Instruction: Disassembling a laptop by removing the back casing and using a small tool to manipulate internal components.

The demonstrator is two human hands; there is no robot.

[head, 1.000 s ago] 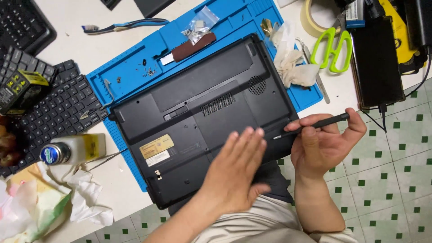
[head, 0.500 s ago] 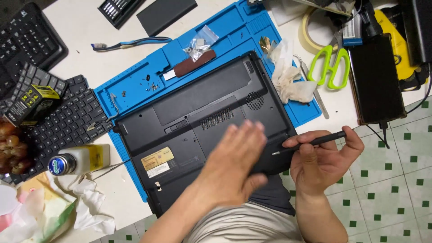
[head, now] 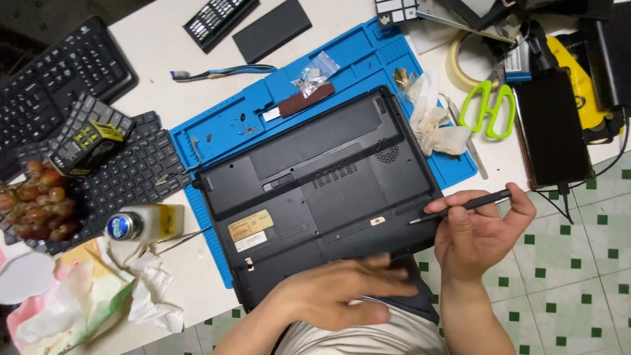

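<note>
A black laptop lies upside down on a blue repair mat on a white desk, its underside facing up for access. The left hand, fingers spread and blurred, lies flat over the laptop's near edge, seemingly steadying it. The right hand pinches a slim black screwdriver, tip at the laptop's right near corner. Green scissors lie beyond the laptop's right side.

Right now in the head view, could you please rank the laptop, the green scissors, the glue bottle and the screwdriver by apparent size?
1. Laptop, by far the largest.
2. Scissors, screwdriver and bottle: similar length, too close to rank. The screwdriver, in the right hand, is thinnest.
</note>
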